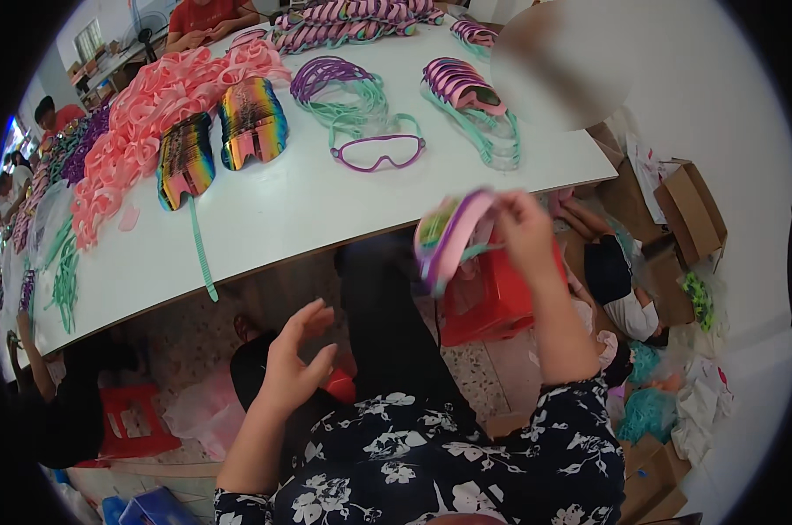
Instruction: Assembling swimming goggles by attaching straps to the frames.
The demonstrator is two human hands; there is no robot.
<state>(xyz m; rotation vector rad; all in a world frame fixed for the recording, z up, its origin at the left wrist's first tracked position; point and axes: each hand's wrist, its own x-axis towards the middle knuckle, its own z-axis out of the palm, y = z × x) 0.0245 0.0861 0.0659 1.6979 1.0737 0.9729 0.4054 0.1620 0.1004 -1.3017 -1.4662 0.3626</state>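
The right hand [524,229] was pinched on the goggles [460,234], held by the table's [313,206] near edge toward its right corner, while the left hand [296,360] was loosely spread; one-handed handling seemed underway, two-handed steadying called for.

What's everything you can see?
table: one, white, centre
lens stacks: two, rainbow, table left
soft rings: many, pink, table left
loose frame: one, purple, table middle
frame bundle: one, purple and mint, behind
goggle stacks: two, purplish, table right
goggle rows: several, mixed, far edge
stools: several, red, floor
boxes: several, brown, right floor
people: several, mixed clothes, around
held goggles: one, pink and purple, by table
left grip: one, bare, lower middle
right grip: one, bare, on goggles
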